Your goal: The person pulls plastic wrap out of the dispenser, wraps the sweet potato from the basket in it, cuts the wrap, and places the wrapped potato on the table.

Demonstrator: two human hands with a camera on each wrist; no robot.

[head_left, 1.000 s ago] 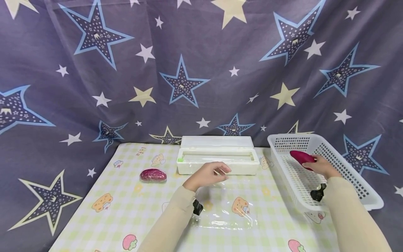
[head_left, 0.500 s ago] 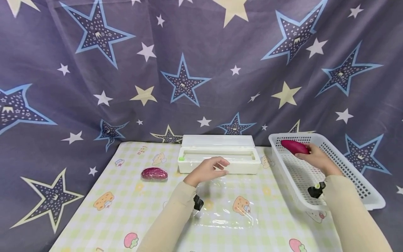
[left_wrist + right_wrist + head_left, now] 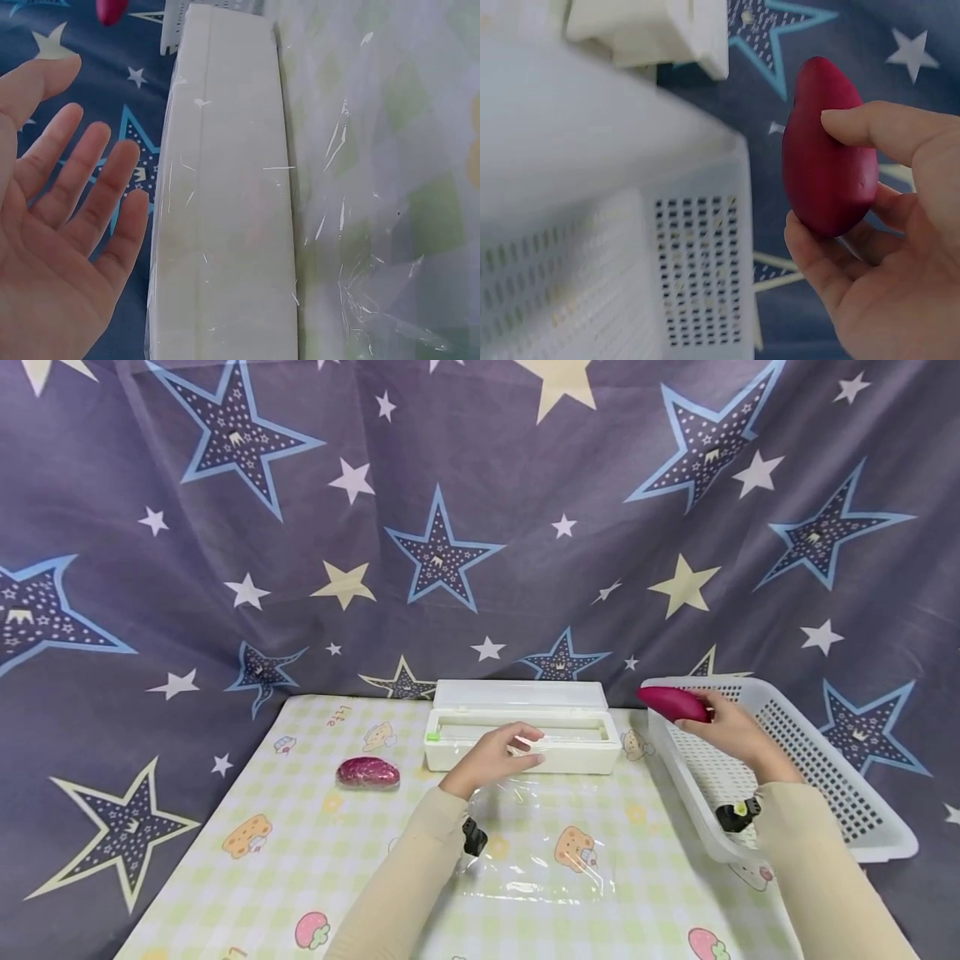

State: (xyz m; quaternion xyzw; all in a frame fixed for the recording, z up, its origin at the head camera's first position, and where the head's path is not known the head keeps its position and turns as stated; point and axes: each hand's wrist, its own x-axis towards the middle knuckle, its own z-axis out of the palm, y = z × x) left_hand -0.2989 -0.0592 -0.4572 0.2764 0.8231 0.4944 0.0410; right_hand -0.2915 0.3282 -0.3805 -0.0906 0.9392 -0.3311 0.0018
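In the head view my right hand [image 3: 738,737] grips a smooth magenta sweet potato [image 3: 670,702] over the far left rim of the white basket [image 3: 832,760]. The right wrist view shows thumb and fingers around the same sweet potato [image 3: 827,169]. My left hand [image 3: 497,758] hovers before the white cling film box [image 3: 521,758], its lid raised, holding nothing. Its fingers are spread and relaxed in the left wrist view. A sheet of clear cling film [image 3: 525,860] runs from the box toward me across the table. Farther left lies another sweet potato [image 3: 367,773], wrapped in film.
A checked cloth with cartoon prints covers the table [image 3: 285,893]. A dark curtain with stars [image 3: 480,527] hangs right behind it. The perforated basket stands at the table's right side, its holes [image 3: 697,277] visible in the right wrist view.
My right hand has lifted the sweet potato from inside the basket and carried it left to the basket's far left rim. The left hand has risen slightly, otherwise staying near the box.
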